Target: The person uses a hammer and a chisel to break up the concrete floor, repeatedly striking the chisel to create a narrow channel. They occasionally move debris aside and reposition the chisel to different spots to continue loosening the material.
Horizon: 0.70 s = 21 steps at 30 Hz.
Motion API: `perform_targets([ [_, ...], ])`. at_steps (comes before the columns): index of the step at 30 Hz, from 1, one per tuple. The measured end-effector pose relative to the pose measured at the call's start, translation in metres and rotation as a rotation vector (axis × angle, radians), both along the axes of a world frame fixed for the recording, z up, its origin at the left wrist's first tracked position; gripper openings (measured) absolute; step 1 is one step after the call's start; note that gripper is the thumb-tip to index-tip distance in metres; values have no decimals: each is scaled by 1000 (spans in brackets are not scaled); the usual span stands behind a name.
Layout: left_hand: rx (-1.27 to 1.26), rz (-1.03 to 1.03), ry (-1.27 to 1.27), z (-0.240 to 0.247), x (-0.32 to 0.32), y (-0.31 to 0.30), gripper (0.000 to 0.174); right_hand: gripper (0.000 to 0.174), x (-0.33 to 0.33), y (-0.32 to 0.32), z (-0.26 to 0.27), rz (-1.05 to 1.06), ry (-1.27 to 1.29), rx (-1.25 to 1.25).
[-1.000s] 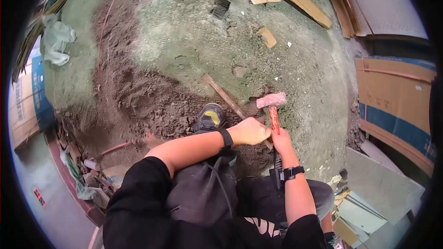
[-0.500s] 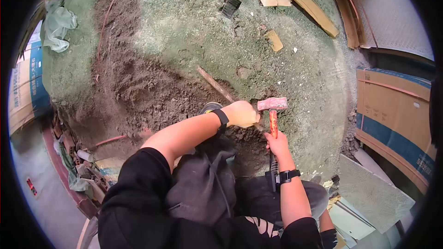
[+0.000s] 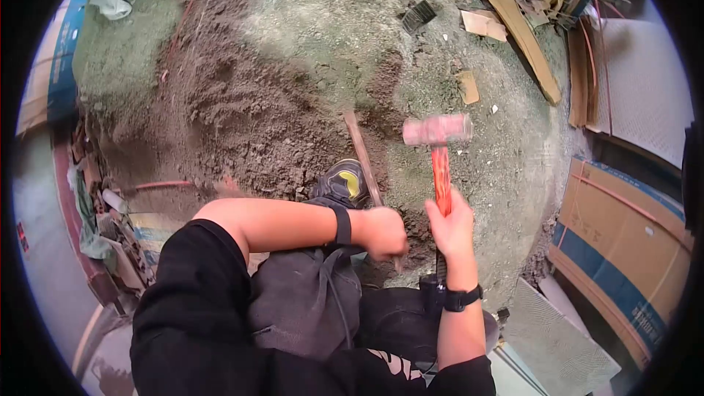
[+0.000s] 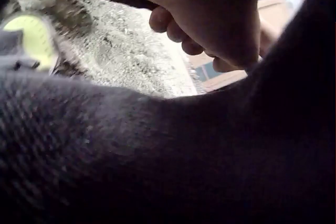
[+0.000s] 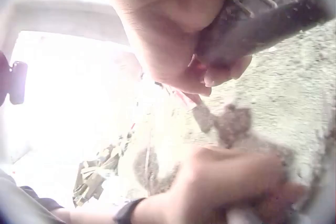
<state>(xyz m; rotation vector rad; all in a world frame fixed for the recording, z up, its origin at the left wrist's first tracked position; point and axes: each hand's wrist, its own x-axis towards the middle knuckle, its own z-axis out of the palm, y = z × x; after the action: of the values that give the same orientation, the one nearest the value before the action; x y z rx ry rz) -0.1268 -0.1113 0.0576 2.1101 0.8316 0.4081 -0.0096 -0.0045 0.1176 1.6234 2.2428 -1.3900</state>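
Crouching worker: the left hand [image 3: 383,232] has its grip closed round a metal rod [image 3: 361,152] that runs straight away from the body into the dirt [image 3: 242,125]. The right hand [image 3: 451,221] grips a red-handled hammer [image 3: 438,132], its head poised just right of the rod.

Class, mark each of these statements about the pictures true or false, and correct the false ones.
1. The right hand grips a hammer with a red handle. True.
2. The left hand holds nothing. False: it grips a long rod that points into the soil.
3. Each wrist wears a black band. True.
4. The ground around the rod is smooth tile. False: it is loose dark soil and rough, gritty rubble.
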Motion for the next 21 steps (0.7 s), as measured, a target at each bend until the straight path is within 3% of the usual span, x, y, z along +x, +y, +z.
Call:
perform_targets([
  [2,-9,-94,-43,11,19,-10,16,20,-48,21,29,118,61,42],
  [4,-10,-182,-125,2,37,-18,15,23,-91,32,27,183,295,-20],
  [6,-75,-192,-120,4,36,-18,15,29,-136,31,31,144,196,-442],
  [8,-2,-211,-139,-3,40,-20,15,34,-155,17,-28,259,74,-159],
  [9,-105,-256,-107,4,36,-16,16,36,-161,8,-47,332,-32,-78],
  [11,-37,-230,-109,2,33,-19,16,37,-165,-3,-75,446,-163,-14],
  [14,-71,-216,-111,9,23,-15,14,36,-157,-2,-67,475,-221,19],
  [16,-114,-245,-108,10,21,-16,13,32,-154,9,-39,272,-169,-365],
  [17,-107,-229,-170,4,23,-18,12,29,-154,11,-20,233,-167,-386],
  [18,-99,-217,-233,-3,27,-20,12,29,-145,11,-15,227,-179,-380],
  [20,-140,-303,-99,8,22,-12,15,30,-128,13,-2,351,-60,-145],
  [21,-86,-265,-122,-2,30,-15,15,33,-122,12,4,284,-5,-181],
])
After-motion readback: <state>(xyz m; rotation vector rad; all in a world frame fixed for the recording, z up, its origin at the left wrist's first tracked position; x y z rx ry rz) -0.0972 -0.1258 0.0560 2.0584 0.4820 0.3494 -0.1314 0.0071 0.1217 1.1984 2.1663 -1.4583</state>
